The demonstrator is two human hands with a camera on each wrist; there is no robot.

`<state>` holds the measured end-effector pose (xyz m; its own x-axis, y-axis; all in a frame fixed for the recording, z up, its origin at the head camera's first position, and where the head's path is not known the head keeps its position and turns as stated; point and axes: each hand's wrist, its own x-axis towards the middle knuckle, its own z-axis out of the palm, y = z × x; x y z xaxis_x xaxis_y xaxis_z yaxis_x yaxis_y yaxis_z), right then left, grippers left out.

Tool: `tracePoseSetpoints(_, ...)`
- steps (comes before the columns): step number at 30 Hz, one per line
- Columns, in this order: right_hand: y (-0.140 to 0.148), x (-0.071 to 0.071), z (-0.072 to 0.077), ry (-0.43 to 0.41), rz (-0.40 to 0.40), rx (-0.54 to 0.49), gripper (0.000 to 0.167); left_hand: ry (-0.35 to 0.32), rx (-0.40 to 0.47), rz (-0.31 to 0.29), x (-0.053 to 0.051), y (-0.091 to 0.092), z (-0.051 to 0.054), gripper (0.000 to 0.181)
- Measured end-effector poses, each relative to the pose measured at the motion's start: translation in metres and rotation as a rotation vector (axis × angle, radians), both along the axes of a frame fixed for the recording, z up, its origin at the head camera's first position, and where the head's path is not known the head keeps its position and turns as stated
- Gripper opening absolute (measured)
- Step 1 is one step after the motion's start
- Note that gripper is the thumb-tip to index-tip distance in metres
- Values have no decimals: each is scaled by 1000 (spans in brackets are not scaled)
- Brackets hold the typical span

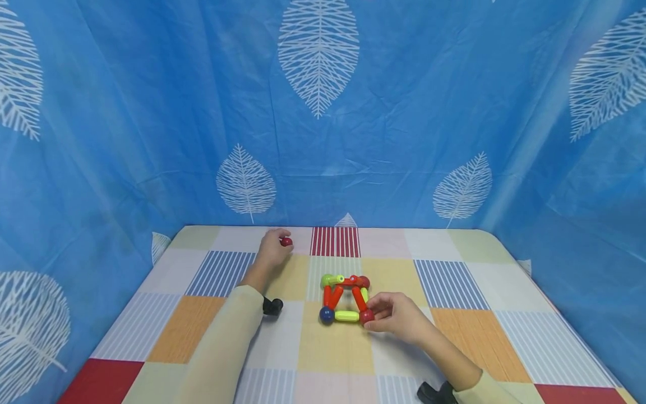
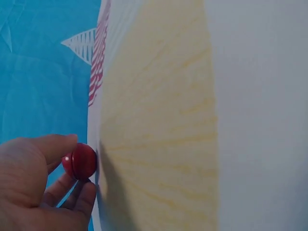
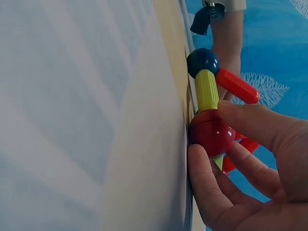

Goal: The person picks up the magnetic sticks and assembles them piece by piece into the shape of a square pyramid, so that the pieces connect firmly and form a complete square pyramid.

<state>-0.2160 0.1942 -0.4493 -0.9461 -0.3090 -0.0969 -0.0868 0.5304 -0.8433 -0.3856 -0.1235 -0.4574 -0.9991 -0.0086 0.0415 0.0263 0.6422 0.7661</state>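
Observation:
A frame of magnetic rods and balls stands in the middle of the table. Its base has a blue ball (image 1: 327,315), a yellow-green rod (image 1: 346,316), a green ball (image 1: 327,280) and red balls at the right corners. Several red rods (image 1: 359,299) slant upward from it, their upper ends apart. My right hand (image 1: 401,320) grips the near-right red ball (image 3: 212,133) between thumb and fingers. Near the table's far edge, my left hand (image 1: 274,248) pinches a separate red ball (image 2: 80,161) with a groove round it, at the tabletop.
A patchwork-patterned cloth (image 1: 272,348) covers the table. Blue curtains (image 1: 383,134) with white leaf prints hang behind and at both sides. Black wrist mounts show at the left wrist (image 1: 273,306) and the right wrist (image 1: 435,393).

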Motion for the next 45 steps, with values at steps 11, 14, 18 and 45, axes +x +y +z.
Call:
tracePoseSetpoints(11, -1, -2, 1, -33, 7, -17, 31, -6, 46, 44, 4, -2, -6, 33)
tracePoseSetpoints(14, -2, -3, 1, -29, 2, -15, 29, 17, 43, 36, 4, -4, -7, 33)
tracePoseSetpoints(18, -4, -3, 2, -26, -11, -5, 27, 33, 45, 26, 5, -6, -7, 32)
tracePoseSetpoints(45, 0, -5, -3, -24, -20, -47, 28, 143, 166, -317, 62, 45, 15, 33)
